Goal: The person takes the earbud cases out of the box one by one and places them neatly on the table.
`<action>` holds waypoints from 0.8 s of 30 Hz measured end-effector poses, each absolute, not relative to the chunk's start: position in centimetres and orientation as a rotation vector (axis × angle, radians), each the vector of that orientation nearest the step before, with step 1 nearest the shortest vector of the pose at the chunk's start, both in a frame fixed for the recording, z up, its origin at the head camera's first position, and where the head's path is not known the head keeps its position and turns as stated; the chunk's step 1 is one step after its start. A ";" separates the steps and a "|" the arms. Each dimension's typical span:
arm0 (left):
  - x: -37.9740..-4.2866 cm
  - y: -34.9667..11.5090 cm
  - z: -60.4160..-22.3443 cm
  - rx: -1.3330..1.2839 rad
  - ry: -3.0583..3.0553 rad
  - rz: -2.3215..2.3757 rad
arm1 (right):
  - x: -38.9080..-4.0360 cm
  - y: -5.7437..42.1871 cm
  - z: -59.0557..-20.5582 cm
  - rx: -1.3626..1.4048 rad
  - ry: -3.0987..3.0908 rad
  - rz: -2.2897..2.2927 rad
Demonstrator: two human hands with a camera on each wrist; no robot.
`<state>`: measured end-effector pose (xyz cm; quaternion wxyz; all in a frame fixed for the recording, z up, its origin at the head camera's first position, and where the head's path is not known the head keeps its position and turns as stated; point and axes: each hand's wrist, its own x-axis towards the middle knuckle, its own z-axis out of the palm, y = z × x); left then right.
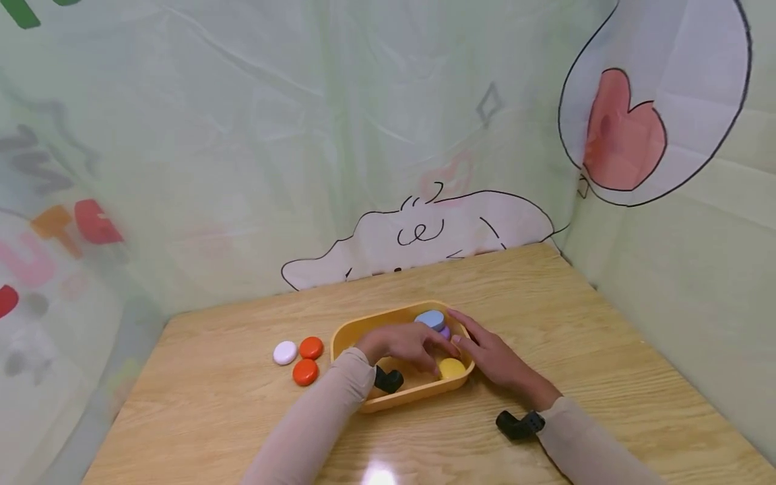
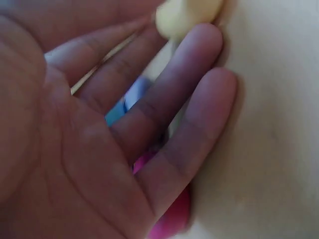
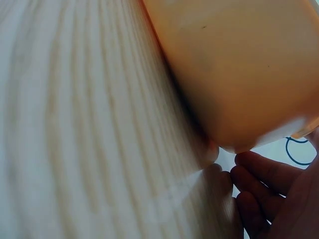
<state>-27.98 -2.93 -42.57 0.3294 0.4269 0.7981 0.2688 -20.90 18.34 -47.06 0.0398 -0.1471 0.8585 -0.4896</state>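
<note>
My left hand reaches over the wall into an orange plastic bin. Its thumb and index finger close around the edge of a yellow disc in the bin's near right corner. In the left wrist view the yellow disc sits at the fingertips, the other fingers fairly straight. A light blue disc and a purple disc lie in the far right corner. My right hand grips the bin's right end, thumb at the rim and fingers against the outer wall.
Two red discs and a white disc lie on the wooden table left of the bin. A curtain with cartoon drawings hangs behind the table. Pink shapes show behind the left fingers in the left wrist view.
</note>
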 end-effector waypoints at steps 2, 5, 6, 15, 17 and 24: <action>-27.7 -2.6 -42.5 1.142 2.105 0.670 | -20.8 18.2 -47.1 -0.446 2.629 -1.502; -27.4 -2.2 -42.7 1.175 2.143 0.619 | -20.8 18.1 -47.2 -0.451 2.628 -1.505; -27.4 -2.1 -42.7 1.175 2.150 0.615 | -20.8 18.1 -47.2 -0.458 2.628 -1.505; -27.7 -1.8 -43.1 1.240 2.207 0.569 | -20.8 18.4 -47.2 -0.487 2.631 -1.520; -27.7 -1.7 -43.1 1.249 2.217 0.559 | -20.8 18.4 -47.2 -0.498 2.630 -1.520; -27.5 -1.7 -43.0 1.215 2.241 0.579 | -20.8 18.4 -47.2 -0.473 2.636 -1.514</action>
